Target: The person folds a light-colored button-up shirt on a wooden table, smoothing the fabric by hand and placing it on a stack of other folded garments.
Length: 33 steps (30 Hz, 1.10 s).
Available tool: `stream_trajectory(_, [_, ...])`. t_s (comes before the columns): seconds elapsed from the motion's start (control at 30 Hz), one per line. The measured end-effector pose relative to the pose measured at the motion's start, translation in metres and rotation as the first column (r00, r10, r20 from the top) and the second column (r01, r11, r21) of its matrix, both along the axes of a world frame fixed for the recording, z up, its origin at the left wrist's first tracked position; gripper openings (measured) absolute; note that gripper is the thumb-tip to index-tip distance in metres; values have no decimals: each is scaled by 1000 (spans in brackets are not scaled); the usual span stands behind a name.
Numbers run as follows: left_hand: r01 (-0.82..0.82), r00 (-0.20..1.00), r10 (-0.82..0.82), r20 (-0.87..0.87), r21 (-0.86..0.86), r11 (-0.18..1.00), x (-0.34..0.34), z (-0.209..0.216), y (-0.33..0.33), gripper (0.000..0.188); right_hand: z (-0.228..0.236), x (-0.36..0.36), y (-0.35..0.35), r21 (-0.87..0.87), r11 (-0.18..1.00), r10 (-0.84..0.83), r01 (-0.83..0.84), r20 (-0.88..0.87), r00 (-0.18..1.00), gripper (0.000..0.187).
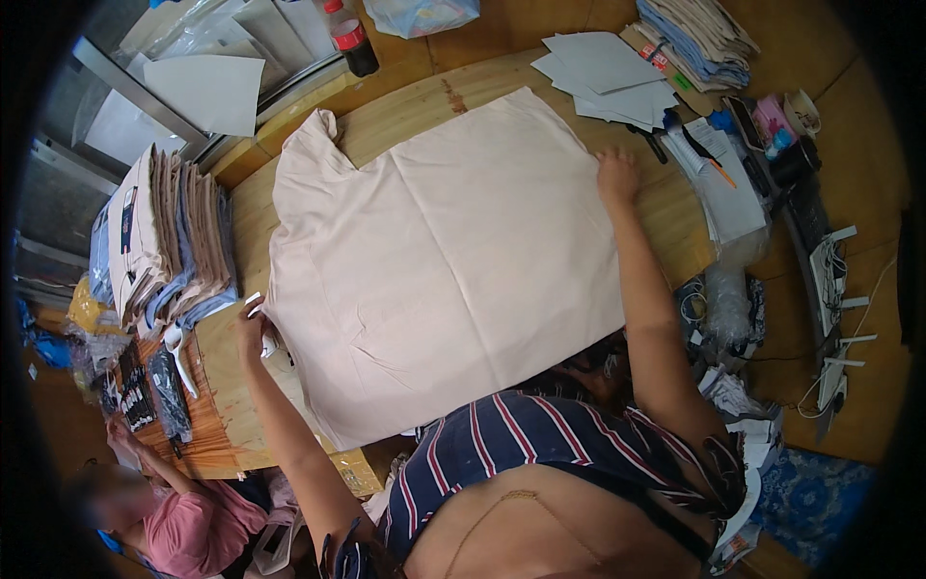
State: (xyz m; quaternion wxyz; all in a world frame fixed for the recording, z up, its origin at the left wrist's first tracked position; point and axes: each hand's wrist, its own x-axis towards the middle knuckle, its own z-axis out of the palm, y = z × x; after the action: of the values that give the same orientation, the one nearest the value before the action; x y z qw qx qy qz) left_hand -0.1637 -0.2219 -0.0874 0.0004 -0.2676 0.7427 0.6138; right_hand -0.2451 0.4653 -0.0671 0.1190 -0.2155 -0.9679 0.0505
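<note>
A pale pink-beige shirt (453,261) lies spread over the wooden table (207,362) in front of me, with a crease running down its middle and wrinkles at its left side. My left hand (253,335) is closed at the shirt's left edge. A white object (255,301) sticks out of its fingers; its kind cannot be made out. At the right far edge of the shirt rests my right hand (617,178), fingers bent over the cloth's border.
Folded garments (169,236) stand stacked at the left, others (699,43) at the far right. White sheets (608,77), a cola bottle (352,39), papers (714,179) and a white-handled tool (180,359) surround the shirt. Another person (198,521) in pink sits at the lower left.
</note>
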Motion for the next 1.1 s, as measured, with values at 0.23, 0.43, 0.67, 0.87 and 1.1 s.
stream_trajectory(0.23, [122,981,-186,-50,-588,800,-5,8,39,43,-13,-23,-19,-60,966,259,-253,126,958,52])
stream_trajectory(0.43, [-62,982,-127,-143,-866,496,-11,22,75,31,-7,-38,-11,30,965,252,-260,161,954,44])
stream_trajectory(0.67, [-105,924,-339,-179,-969,224,18,59,156,38,7,-111,81,385,914,177,-126,-100,979,34])
stream_trajectory(0.87, [-231,925,-198,-323,-895,382,95,72,182,40,-13,-149,143,382,906,207,-183,-22,978,34])
stream_trajectory(1.1, [-82,997,21,-79,-954,288,207,55,198,32,86,-139,66,590,808,204,-14,-257,945,26])
